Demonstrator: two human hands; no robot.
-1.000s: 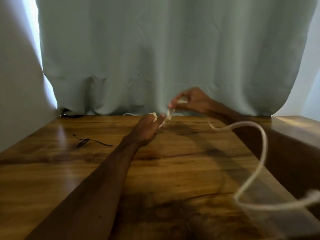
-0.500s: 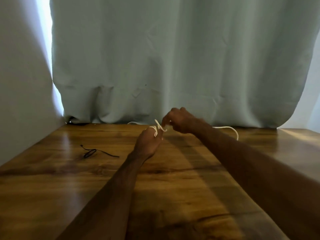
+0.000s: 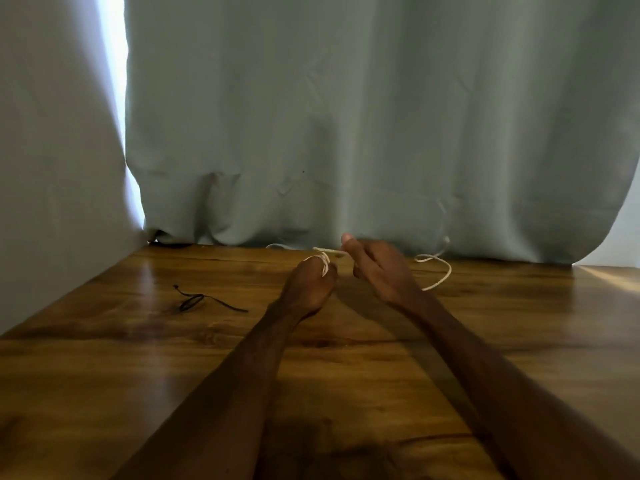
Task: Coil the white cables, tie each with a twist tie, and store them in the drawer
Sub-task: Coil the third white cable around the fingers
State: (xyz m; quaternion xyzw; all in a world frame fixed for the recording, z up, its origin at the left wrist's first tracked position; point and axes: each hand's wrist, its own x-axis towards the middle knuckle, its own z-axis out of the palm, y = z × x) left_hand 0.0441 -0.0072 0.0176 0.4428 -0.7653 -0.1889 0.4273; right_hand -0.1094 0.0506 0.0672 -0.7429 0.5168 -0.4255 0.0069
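A glossy wooden worktop is backed by a pale grey-green curtain, which is hung down to its far edge. A plain wall is seen at the left.

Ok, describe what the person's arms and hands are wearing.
Nothing worn shows. The left hand and right hand are gloveless. The left forearm and right forearm are bare down to the frame's lower edge, with no sleeve, watch or bracelet. The fingers are too blurred to rule out rings.
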